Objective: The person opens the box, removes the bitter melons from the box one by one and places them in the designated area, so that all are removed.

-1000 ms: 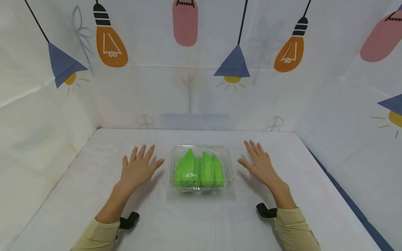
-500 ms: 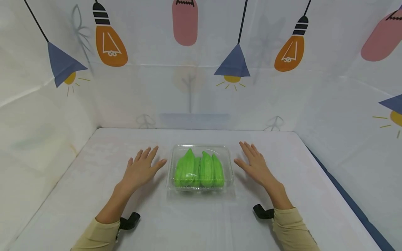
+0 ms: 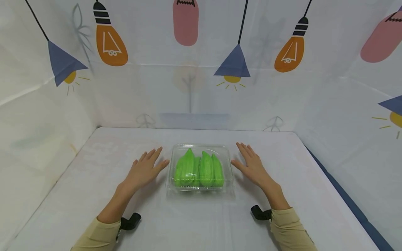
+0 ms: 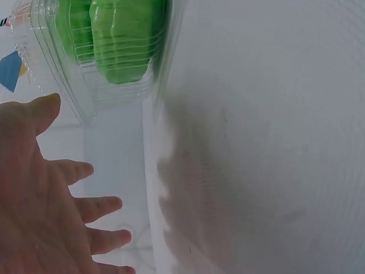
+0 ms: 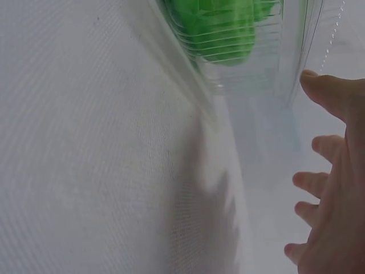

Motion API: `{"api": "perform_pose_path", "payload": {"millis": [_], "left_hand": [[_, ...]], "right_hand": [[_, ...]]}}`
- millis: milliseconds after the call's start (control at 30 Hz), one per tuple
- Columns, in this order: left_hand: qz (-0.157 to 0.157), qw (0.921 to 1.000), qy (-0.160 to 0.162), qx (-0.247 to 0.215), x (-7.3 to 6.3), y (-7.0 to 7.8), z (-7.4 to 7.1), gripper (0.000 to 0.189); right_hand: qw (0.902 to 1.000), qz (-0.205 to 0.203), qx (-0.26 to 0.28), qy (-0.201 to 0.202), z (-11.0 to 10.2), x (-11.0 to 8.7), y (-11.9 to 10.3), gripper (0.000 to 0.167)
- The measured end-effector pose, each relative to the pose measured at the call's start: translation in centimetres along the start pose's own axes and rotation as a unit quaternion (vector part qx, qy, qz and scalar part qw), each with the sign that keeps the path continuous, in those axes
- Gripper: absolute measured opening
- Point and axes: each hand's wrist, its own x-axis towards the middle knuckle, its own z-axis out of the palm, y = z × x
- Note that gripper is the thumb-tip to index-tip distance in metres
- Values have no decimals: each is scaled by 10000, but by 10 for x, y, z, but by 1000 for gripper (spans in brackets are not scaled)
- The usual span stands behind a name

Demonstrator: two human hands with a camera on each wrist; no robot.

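Observation:
A clear plastic clamshell box (image 3: 201,148) sits closed in the middle of the table, holding several bright green, ridged, pointed pieces (image 3: 206,169) that look like star fruit or okra shapes. To its left is my left hand (image 3: 143,171), fingers straight and spread, its thumb tip near the box's left side. My right hand (image 3: 253,169) mirrors it on the other side, thumb pointing at the box's right edge. Both wrist views show the palms with nothing in them and the ribbed box wall (image 4: 117,91) beside the thumbs. The hands' shadows fall on the tabletop.
The white table (image 3: 201,223) meets a white cloth backdrop (image 3: 141,94) printed with lamps and bulbs, which also rises at left and right. A black wrist mount (image 3: 131,221) sticks out from the left sleeve, and another black mount (image 3: 260,212) from the right.
Both hands have moved inward, the left to the right and the right to the left, closing in on the box. The box has stayed in place.

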Motion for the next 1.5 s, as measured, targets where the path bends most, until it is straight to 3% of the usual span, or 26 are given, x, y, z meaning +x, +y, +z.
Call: {"api": "perform_pose_path", "payload": {"millis": [433, 867, 1167, 1500], "left_hand": [[286, 9981, -28, -549, 3, 0, 1, 80], [170, 9927, -270, -1164, 5, 1, 1, 76], [94, 9874, -253, -1557, 6, 1, 3, 70], [115, 9832, -213, -1807, 9, 1, 5, 58]], "right_hand": [[9973, -19, 665, -318, 1, -1, -1, 75], [9932, 230, 1007, -544, 0, -3, -6, 74], [9846, 480, 1578, -582, 0, -4, -11, 53], [9779, 360, 1990, -532, -3, -5, -21, 39]]}}
